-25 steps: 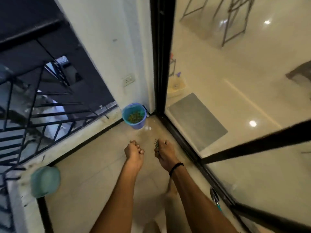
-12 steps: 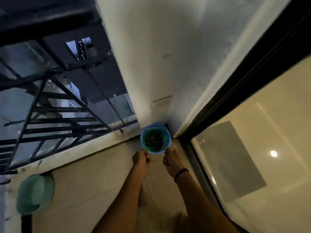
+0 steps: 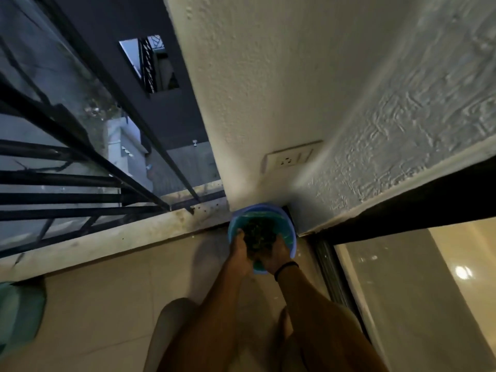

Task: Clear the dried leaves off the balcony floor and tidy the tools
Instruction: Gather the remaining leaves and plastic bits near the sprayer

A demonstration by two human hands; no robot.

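Observation:
A blue bucket (image 3: 291,238) stands on the balcony floor in the corner under the white wall, with a heap of dried leaves (image 3: 261,228) inside. My left hand (image 3: 239,249) and my right hand (image 3: 277,254) reach over its near rim, side by side, backs up. A dark clump of leaves shows between them. The fingers point down into the bucket and are hidden, so I cannot see whether they grip the leaves. A black band circles my right wrist.
A black metal railing (image 3: 80,181) on a low stained ledge (image 3: 112,237) borders the left. A wall socket (image 3: 290,158) sits above the bucket. The dark-framed glass sliding door (image 3: 402,291) runs along the right. A green round object (image 3: 18,315) lies at the far left. Beige tiled floor (image 3: 120,304) lies below.
I have moved forward to the corner. Both hands went from hovering over the floor tiles to the bucket and now reach into it.

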